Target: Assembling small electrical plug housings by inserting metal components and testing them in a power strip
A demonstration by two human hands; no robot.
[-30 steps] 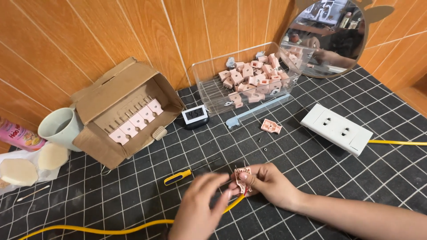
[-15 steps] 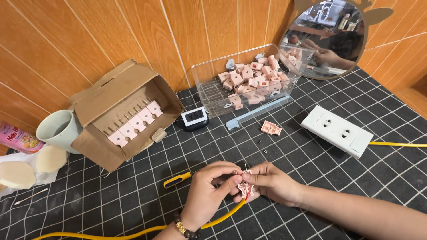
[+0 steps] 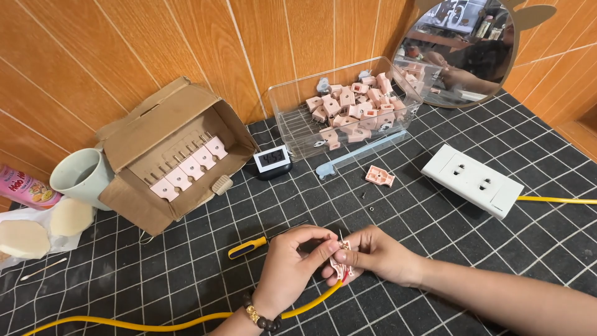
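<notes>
Both my hands meet over the black gridded mat [image 3: 155, 274] near its front edge. My right hand [image 3: 379, 255] pinches a small pink plastic connector part [image 3: 341, 269] with thin wires at its top. My left hand [image 3: 292, 264], a bead bracelet on its wrist, has its fingertips on the same part. A yellow cable [image 3: 155, 323] runs from the part leftward along the mat. A screwdriver with a yellow and black handle [image 3: 249, 247] lies just left of my left hand.
A clear bin [image 3: 298, 127] holds several pink parts; one loose pink part [image 3: 379, 176] lies in front. A white socket block [image 3: 480, 181] with its yellow cable is right, an open cardboard box [image 3: 155, 134] left, a small digital clock [image 3: 272, 161], a cup [image 3: 84, 177], a round mirror [image 3: 466, 56].
My left hand has come up from the mat onto the pink part, fingers now curled on it beside the right hand. The part sits slightly higher.
</notes>
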